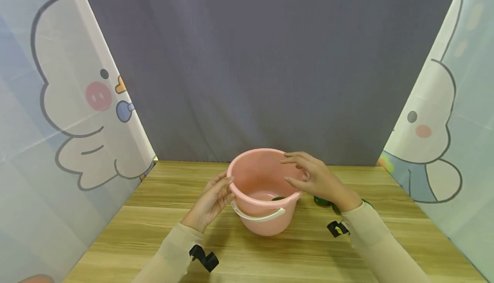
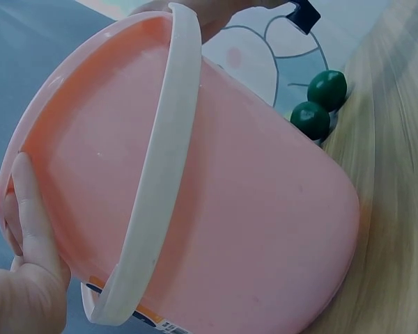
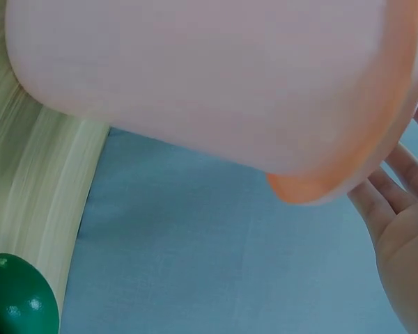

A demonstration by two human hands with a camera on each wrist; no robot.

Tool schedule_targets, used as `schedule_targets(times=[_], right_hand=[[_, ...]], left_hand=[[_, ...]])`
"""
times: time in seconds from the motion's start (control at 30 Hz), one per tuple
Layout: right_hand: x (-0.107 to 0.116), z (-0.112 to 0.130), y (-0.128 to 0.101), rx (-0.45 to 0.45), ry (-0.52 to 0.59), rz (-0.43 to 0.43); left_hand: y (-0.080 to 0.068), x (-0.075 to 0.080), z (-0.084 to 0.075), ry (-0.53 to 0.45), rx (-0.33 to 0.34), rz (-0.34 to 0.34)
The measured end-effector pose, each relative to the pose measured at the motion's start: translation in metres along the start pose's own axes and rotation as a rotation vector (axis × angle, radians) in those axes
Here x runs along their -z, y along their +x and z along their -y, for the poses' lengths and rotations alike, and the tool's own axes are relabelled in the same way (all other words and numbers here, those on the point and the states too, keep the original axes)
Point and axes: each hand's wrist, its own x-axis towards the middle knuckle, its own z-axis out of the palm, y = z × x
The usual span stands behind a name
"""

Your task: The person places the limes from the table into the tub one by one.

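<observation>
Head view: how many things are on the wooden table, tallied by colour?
Pink: 1, the bucket.
Green: 3, one green ball inside the bucket and two green balls on the table beside the right hand.
Total: 4.

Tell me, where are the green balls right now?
In the head view, the green balls lie on the table, just right of the pink bucket, under the right hand.
</observation>
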Motion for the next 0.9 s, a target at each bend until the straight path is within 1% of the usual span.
schedule_targets(times=[0.2,0.33,0.53,0.9], right_hand=[[0.003,-0.002,-0.004,-0.028,-0.029,0.002],[0.005,-0.001,-0.006,-0.049,-0.028,0.012],[0.008,-0.001,-0.006,-0.033,-0.027,0.005],[0.017,-0.002,-0.013,-0.06,-0.035,0.019]], left_hand=[[0.0,0.0,-0.001,-0.001,0.002,-0.011],[0.001,0.0,-0.001,0.008,0.001,-0.024],[0.001,0.0,0.0,0.004,0.001,-0.026],[0.002,0.0,0.0,-0.008,0.012,-0.016]])
